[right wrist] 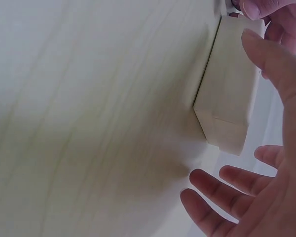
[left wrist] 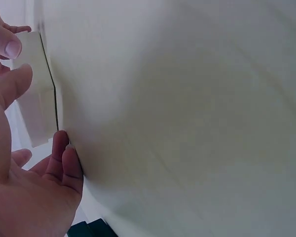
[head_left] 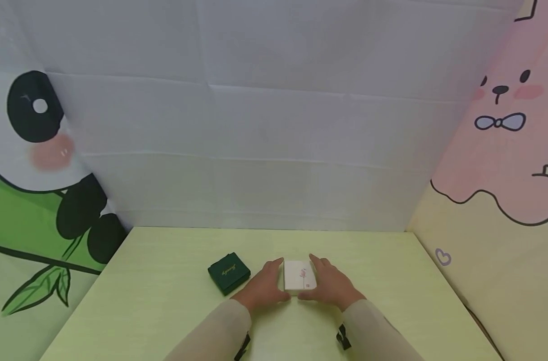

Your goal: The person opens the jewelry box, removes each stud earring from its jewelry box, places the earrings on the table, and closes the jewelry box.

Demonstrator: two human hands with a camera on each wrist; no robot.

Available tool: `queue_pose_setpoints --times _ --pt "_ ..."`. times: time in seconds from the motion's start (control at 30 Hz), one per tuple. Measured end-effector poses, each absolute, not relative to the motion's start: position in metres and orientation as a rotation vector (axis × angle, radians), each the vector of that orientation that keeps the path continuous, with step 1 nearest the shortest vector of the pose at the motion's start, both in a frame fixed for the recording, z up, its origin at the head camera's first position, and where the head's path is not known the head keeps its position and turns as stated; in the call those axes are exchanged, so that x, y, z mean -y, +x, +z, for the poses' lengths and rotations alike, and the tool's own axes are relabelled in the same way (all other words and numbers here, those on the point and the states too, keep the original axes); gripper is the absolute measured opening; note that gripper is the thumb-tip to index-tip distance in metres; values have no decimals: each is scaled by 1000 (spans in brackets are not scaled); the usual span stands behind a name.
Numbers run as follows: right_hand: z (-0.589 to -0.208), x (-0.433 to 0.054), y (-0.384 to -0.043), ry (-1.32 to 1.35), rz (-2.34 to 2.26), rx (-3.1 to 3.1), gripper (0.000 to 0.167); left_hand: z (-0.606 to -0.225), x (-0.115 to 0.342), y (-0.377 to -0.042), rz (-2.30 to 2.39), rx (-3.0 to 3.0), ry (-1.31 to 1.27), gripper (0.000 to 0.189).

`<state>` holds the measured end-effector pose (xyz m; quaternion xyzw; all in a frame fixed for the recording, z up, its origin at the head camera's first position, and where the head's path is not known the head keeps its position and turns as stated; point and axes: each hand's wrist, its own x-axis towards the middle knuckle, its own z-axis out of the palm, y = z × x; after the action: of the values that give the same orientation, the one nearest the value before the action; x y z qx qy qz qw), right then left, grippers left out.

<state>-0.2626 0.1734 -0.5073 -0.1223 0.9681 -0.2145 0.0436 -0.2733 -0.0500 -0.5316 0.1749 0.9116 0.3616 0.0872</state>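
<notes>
White box (head_left: 296, 275), between left hand (head_left: 264, 286), right hand (head_left: 332, 284)

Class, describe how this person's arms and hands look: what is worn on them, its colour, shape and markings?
The left sleeve and right sleeve are long, pale beige and without visible print, reaching the wrists. A black strap-like piece shows at the right sleeve's inner edge, and a similar black piece by the left. The left hand and right hand are bare, without visible gloves.
</notes>
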Motion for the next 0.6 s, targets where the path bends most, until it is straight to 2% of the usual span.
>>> queue_pose_setpoints --times 0.17,0.4,0.6 --pt "-510 -172 -270 -394 -648 -2938 118 -535 48 -277 1058 -2715 530 103" --pt "-509 -171 -279 -459 -646 -2893 106 -542 45 -281 1063 -2722 470 103" --pt "-512 -171 -282 -461 -723 -2859 104 -543 43 -281 1062 -2735 469 101"
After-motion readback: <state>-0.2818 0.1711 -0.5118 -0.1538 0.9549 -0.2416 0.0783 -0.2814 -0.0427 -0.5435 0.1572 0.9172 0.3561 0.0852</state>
